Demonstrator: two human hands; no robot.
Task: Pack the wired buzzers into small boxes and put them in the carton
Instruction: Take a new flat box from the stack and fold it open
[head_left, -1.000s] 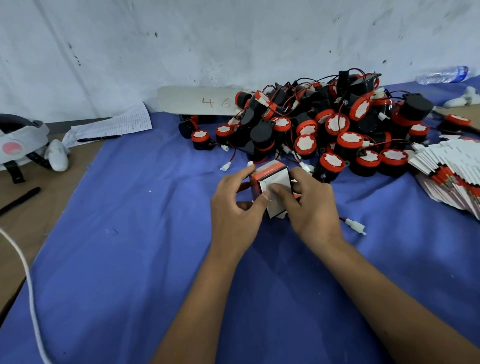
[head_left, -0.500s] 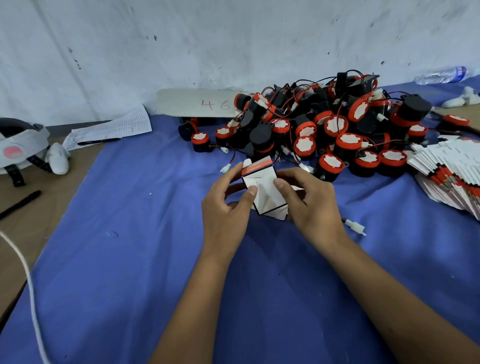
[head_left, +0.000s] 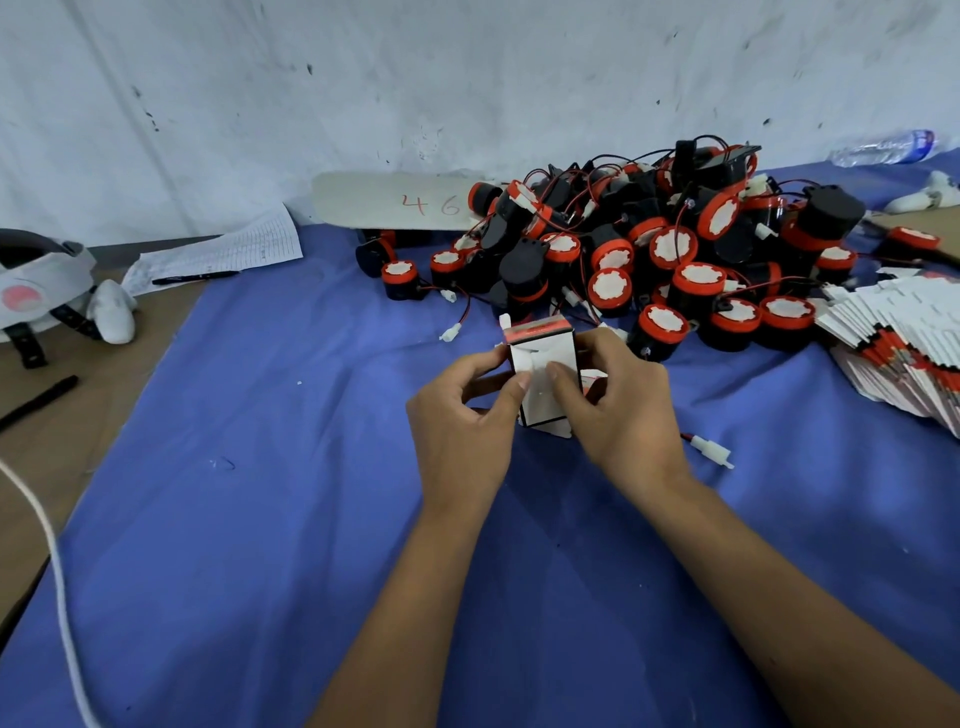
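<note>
A small white box (head_left: 545, 366) with a red band at its top stands upright between my two hands over the blue cloth (head_left: 270, 519). My left hand (head_left: 462, 426) grips its left side, thumb on the front face. My right hand (head_left: 618, 410) grips its right side, thumb pressed on the same face. A white flap sticks out below the box. A white connector (head_left: 712, 451) on a red and black wire lies just right of my right hand. Behind the box sits a big pile of black and red wired buzzers (head_left: 665, 249). No carton is in view.
Flat folded box blanks (head_left: 904, 343) are stacked at the right edge. A cardboard strip marked 46 (head_left: 400, 202), a lined paper with a pen (head_left: 218, 254), a headset (head_left: 36, 286), a black pen (head_left: 36, 397), a white cord (head_left: 57, 582) and a water bottle (head_left: 883, 147) lie around.
The box has been turned from tilted to upright between my hands, and both thumbs have shifted onto its front face. The hands have stayed in the same spot.
</note>
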